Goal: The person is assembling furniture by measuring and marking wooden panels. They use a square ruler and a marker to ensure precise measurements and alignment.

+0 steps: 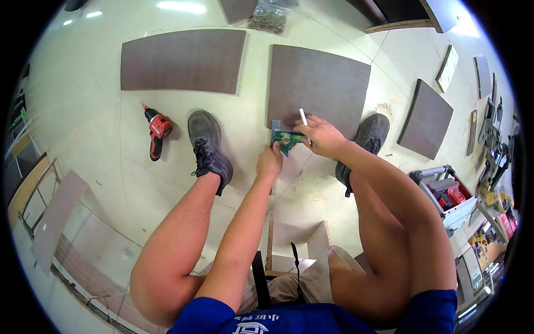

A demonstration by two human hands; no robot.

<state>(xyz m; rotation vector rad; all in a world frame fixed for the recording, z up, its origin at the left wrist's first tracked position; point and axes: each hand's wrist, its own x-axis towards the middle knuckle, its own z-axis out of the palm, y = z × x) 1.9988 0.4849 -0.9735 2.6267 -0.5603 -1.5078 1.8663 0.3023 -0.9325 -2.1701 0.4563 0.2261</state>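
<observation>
A grey-brown board (pixel 318 80) lies flat on the floor between my shoes. At its near left corner sits a combination square (pixel 285 139) with a green head and a metal blade. My left hand (pixel 270 162) is closed on the square from the near side, by the blade. A slim white pen (pixel 302 116) stands up between the fingers of my right hand (pixel 324 137), which rests over the board's near edge beside the green head. The pen's lower end and some fingertips are hidden behind that hand.
A red and black cordless drill (pixel 159 130) lies left of my left shoe (pixel 208 146). Another board (pixel 183 61) lies at the far left, a third (pixel 425 119) at the right. A toolbox (pixel 445 195) stands near my right knee. A bag of screws (pixel 268 18) sits at the back.
</observation>
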